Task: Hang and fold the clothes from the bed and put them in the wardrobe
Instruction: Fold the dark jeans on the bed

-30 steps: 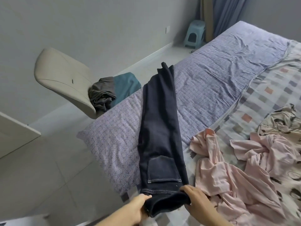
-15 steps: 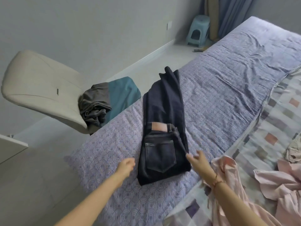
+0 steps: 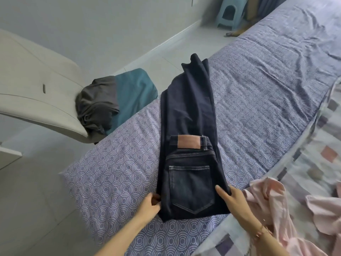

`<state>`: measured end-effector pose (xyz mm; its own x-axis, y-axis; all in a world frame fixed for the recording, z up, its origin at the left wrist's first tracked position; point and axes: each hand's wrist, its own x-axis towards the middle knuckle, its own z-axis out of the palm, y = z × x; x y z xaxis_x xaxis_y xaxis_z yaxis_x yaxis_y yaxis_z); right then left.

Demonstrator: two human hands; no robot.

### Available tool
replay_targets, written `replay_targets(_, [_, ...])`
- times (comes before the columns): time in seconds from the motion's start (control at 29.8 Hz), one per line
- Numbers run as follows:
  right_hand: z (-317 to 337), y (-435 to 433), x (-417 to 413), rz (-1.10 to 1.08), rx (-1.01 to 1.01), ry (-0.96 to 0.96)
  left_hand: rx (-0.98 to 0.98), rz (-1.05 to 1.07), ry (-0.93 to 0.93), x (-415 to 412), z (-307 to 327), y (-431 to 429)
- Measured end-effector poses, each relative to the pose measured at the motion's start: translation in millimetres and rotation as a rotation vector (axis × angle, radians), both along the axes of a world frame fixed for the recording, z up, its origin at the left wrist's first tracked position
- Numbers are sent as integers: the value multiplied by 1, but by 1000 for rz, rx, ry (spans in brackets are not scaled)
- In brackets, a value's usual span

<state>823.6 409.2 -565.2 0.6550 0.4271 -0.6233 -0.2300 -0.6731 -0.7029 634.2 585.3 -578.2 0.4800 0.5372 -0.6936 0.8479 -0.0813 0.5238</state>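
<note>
Dark blue jeans [image 3: 190, 108] lie lengthwise on the purple patterned bed sheet [image 3: 267, 89]. Their waist end is folded over the legs, with the back pocket and brown label facing up. My left hand [image 3: 147, 207] holds the near left edge of the fold. On the near right edge is my right hand [image 3: 234, 202], thumb on top and fingers tucked under the denim. A crumpled pink garment [image 3: 276, 209] lies just right of my right hand.
A beige chair [image 3: 36, 89] stands left of the bed with grey and teal clothes [image 3: 103, 104] on its seat. A checked blanket [image 3: 313, 163] covers the bed's right side. A small blue stool [image 3: 228, 13] stands by the far wall. Grey floor lies to the left.
The jeans' waist end was folded up over the legs. Both hands let go, then came back to the near edges of the fold.
</note>
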Motion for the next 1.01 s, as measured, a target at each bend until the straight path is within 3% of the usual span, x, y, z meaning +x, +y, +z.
replay_targets(0.1, [-6, -16, -7, -103, -97, -14, 143, -221, 138, 12, 16, -11])
replay_targets(0.13, [-3, -14, -4, -59, -104, -87, 163, -181, 70, 12, 16, -12])
replay_targets(0.2, [3, -10, 1, -30, -62, -326, 88, 82, -188, -4, 13, -4])
replay_targets(0.24, [6, -10, 0, -48, -35, -397, 49, 203, -230, -15, 10, 3])
replay_targets(0.3, [5, -10, -6, -61, -33, -365, 72, 284, -211, -27, 7, 7])
replay_targets(0.4, [-9, -4, -11, -90, -94, -70, 480, 261, -140, -14, 4, -18])
replay_targets(0.44, [-7, 2, -8, -181, -41, 71, 507, 209, -201, -4, 7, -29])
replay_targets(0.5, [6, 15, 0, -329, 89, 268, 297, 235, -211, 15, 13, -45])
replay_targets(0.6, [28, 34, 5, -179, 248, 123, 286, 230, -143, 14, 3, -45])
replay_targets(0.71, [56, 43, 12, 40, 347, -53, 463, 231, -408, -5, 6, -46])
replay_targets(0.81, [67, 45, 23, 96, 449, -17, 497, 289, -562, -24, -2, -53])
replay_targets(0.87, [57, 50, 27, 61, 434, 22, 454, 296, -497, -24, -6, -54])
replay_targets(0.94, [30, 48, 27, -36, 351, 15, 406, 255, -318, -22, -10, -49])
replay_targets(1.01, [4, 39, 24, -78, 143, -17, 351, 147, -139, -21, -15, -36])
